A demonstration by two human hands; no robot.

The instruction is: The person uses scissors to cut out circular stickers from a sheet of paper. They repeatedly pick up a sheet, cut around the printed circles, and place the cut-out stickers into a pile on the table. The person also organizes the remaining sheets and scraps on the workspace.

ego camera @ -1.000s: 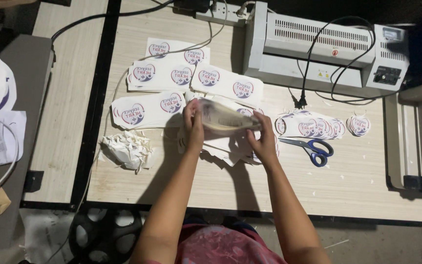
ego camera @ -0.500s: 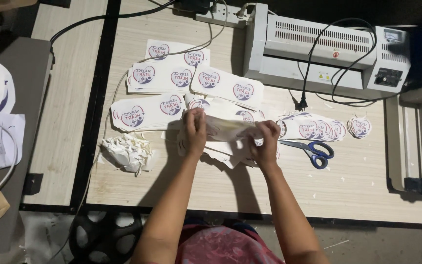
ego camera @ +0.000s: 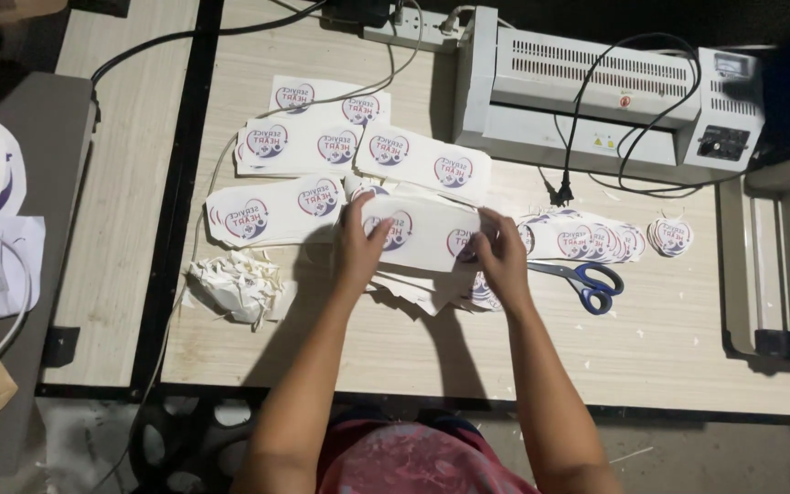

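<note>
Now that the curled sheet (ego camera: 422, 233) has been flattened onto the pile, left hand (ego camera: 361, 245) and right hand (ego camera: 502, 252) press its ends, scissors (ego camera: 587, 282) idle nearby.

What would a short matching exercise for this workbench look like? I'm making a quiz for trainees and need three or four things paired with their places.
Things:
1. scissors
2. laminating machine
3. crumpled paper scraps
4. printed strip

Places:
A. at the far edge of the table, top right
B. held between the left hand and right hand
C. flat on the table, right of the right hand
D. on the table, left of the left hand

Pairs: 1-C, 2-A, 3-D, 4-B
</note>
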